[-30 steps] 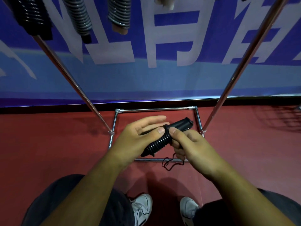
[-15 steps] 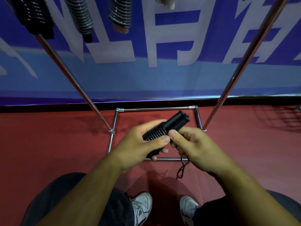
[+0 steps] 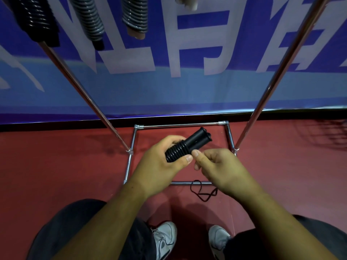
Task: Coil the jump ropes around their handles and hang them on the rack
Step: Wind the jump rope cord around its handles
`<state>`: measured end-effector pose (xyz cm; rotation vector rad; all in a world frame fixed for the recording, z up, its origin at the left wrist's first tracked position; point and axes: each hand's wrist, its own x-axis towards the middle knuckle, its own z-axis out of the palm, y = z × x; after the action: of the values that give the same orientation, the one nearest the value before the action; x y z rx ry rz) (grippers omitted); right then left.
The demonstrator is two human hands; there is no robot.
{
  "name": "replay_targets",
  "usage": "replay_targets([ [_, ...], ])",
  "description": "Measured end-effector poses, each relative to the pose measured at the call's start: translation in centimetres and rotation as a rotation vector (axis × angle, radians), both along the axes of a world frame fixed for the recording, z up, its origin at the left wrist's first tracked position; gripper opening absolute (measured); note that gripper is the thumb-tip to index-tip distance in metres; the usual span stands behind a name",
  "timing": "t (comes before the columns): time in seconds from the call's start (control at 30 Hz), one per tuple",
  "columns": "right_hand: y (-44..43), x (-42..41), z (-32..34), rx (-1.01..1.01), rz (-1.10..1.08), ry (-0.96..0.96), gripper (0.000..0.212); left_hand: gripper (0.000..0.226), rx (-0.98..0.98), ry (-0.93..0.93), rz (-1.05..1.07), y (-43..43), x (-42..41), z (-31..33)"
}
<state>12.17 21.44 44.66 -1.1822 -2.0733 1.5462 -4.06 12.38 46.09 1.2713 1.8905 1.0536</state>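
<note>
Your left hand [image 3: 161, 166] grips the coiled jump rope [image 3: 187, 147] | your right hand [image 3: 223, 171] pinches its thin cord [image 3: 203, 193] | both above the base of the rack [image 3: 180, 125].

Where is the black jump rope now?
In the head view's centre, the jump rope sits in the left hand, left of the right hand, above the rack's base frame.
</note>
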Motion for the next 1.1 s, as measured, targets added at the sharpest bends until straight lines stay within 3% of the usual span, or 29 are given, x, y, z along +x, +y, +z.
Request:
replay_targets([
  [0.2, -0.2, -0.3, 0.3, -0.298, -0.022, 0.056, 0.042, 0.035, 0.022, 0.125, 0.039, 0.1, 0.5, -0.3],
  [0.37, -0.1, -0.4, 0.2, -0.294, -0.09, 0.083, 0.056, 0.052, 0.13, 0.575, -0.02, 0.2, 1.3, -1.5],
  [0.47, 0.2, -0.2, 0.3, -0.321, -0.188, 0.149, 0.063, 0.067, 0.221, 0.601, -0.129, 0.4, 1.5, -1.9],
  [0.63, 0.9, 0.3, -0.6, -0.228, -0.212, 0.171, 0.061, 0.049, 0.191, 0.323, -0.166, 0.4, 1.7, -1.7],
  [0.77, 0.7, 0.6, -0.6, -0.169, -0.097, 0.241, 0.058, 0.028, 0.126, -0.339, 0.079, 0.7, 1.0, -0.1],
  [0.87, 0.8, 0.8, -0.7, -0.154, 0.006, 0.27, 0.053, 0.048, -0.006, -0.758, 0.069, 0.5, 0.7, 1.0],
  [0.97, 0.7, 0.9, -0.5, -0.16, 0.071, 0.304, 0.042, 0.055, -0.074, -0.811, -0.006, 0.2, 0.6, 1.4],
  [1.1, 0.5, 0.9, -0.4, -0.139, 0.096, 0.331, 0.04, 0.043, 0.011, -0.635, -0.057, 0.0, 0.7, 0.6],
])
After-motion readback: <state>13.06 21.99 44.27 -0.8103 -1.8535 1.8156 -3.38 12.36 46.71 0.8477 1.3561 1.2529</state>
